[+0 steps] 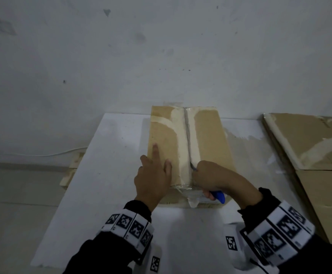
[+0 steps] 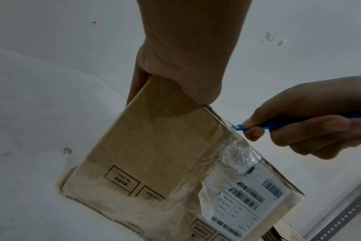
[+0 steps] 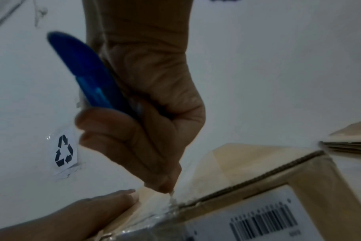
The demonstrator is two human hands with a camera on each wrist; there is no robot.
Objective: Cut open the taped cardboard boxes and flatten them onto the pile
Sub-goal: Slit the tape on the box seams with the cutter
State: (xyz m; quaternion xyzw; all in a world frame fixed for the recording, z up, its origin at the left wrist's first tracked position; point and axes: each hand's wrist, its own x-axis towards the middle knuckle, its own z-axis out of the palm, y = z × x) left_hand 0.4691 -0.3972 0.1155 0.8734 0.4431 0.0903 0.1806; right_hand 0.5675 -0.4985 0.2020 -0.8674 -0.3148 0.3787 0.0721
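Note:
A taped cardboard box (image 1: 165, 139) stands on the white table (image 1: 111, 155), clear tape running along its centre seam (image 1: 187, 135). My left hand (image 1: 154, 175) lies flat on the left top flap near the front edge, fingers straight. My right hand (image 1: 214, 177) grips a blue box cutter (image 1: 218, 196), its blade tip (image 1: 192, 165) in the seam near the box's front. The left wrist view shows the box front (image 2: 155, 146) with a shipping label (image 2: 247, 200) and the cutter (image 2: 264, 126) at the taped top edge. In the right wrist view, fingers curl round the blue handle (image 3: 87, 75) above the taped edge (image 3: 171, 203).
A pile of flattened cardboard (image 1: 309, 147) lies on the right of the table, reaching its right edge. A white wall (image 1: 161, 46) rises just behind the box. A cable (image 1: 32, 154) runs along the floor at the left, beside a wooden piece (image 1: 72, 171).

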